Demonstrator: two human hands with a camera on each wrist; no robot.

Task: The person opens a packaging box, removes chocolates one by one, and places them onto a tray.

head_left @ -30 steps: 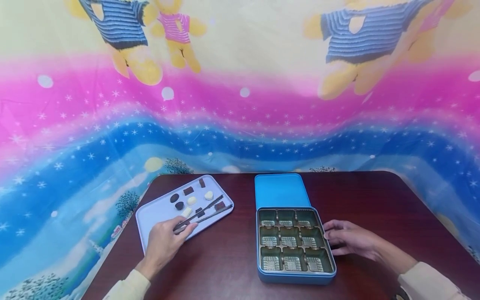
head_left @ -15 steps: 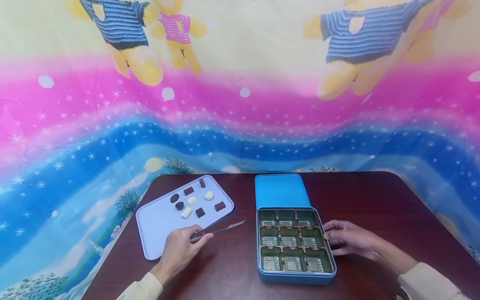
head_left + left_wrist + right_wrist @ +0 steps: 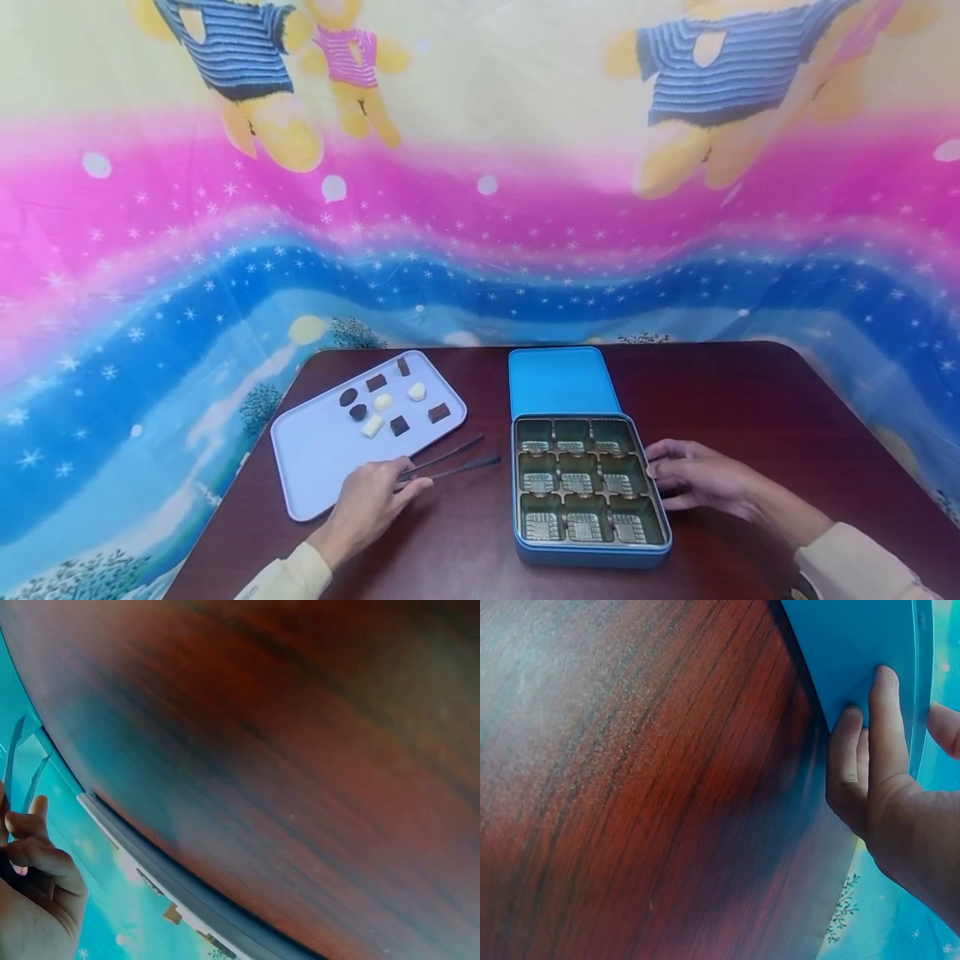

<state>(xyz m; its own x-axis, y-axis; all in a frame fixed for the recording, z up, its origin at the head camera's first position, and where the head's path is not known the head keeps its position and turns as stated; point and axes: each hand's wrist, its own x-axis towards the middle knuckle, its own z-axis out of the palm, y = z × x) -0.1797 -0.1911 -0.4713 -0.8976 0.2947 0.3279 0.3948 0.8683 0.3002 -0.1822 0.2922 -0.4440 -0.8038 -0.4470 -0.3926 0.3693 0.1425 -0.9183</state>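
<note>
My left hand [image 3: 367, 504] holds a pair of dark metal tongs [image 3: 465, 466] just in front of the lilac tray [image 3: 311, 467]. The tongs' arms are spread, with nothing between their tips, which point right toward a blue tin [image 3: 592, 557]. In the left wrist view the fingers curl round the tongs [image 3: 13, 750]. My right hand [image 3: 697, 475] rests its fairly straight fingers on the tin's right side, as the right wrist view also shows. Inside the tin sits a gold insert with several square compartments holding nothing. Dark chocolates [image 3: 400, 425] and white chocolates [image 3: 372, 426] lie on the tray.
The tin's blue lid [image 3: 562, 383] lies open behind it. Everything stands on a dark reddish wooden table [image 3: 712, 392]. A printed cloth [image 3: 480, 225] with bears and snowflakes hangs behind the table's far edge.
My left hand has drawn the tongs from over the chocolates, right and nearer to me, off the tray. The chocolates stay in place. The right hand and the tin have not moved.
</note>
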